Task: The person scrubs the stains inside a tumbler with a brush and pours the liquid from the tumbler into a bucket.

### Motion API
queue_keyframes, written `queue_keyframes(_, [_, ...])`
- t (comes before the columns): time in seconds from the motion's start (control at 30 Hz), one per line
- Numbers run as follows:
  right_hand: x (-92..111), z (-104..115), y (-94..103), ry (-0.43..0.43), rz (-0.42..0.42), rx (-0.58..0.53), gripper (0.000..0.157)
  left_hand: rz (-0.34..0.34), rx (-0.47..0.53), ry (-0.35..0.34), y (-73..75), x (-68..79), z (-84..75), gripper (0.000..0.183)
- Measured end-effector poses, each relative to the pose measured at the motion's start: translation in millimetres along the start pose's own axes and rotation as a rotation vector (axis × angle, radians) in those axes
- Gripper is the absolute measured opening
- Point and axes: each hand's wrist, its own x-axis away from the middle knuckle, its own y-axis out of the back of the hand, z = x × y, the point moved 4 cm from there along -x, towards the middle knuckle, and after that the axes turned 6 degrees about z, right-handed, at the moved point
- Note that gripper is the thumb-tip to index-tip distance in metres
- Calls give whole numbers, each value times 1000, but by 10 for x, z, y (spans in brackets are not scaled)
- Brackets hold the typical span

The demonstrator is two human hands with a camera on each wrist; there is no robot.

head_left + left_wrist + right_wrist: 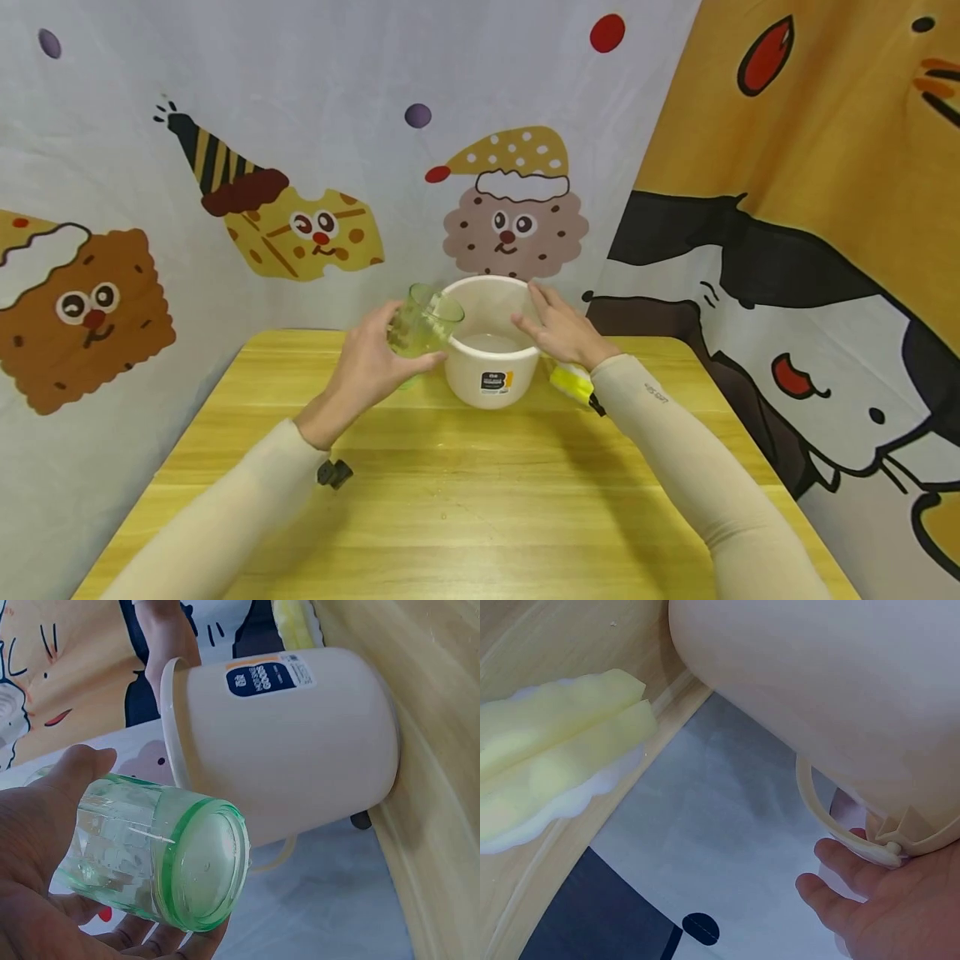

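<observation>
My left hand (367,354) grips a clear green tumbler (431,321) around its side, thumb and fingers on opposite sides. The tumbler tilts, its mouth toward the bucket and right by the rim; its thick round base (208,866) shows in the left wrist view. A cream plastic bucket (491,379) with a printed label stands upright on the table. At the bucket's right rim is my right hand (562,329), its thumb over the inner side and fingers along the outside. In the right wrist view, those fingers (847,862) lie by the pivot of the bucket's handle (810,791).
A yellow and white sponge-like piece (572,383) lies on the wooden table (450,508) right of the bucket, beside my right forearm. Behind the table hangs a cloth (337,100) printed with cartoon figures. Small wet-looking spots dot the tabletop.
</observation>
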Motion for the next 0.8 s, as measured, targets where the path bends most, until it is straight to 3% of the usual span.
queue_keyframes(0.37, [0, -4, 0, 2, -6, -5, 100, 19, -51, 48, 122, -201, -52, 89])
queue_keyframes(0.8, [6, 10, -1, 7, 0, 5, 99, 13, -159, 35, 216, -449, -165, 90])
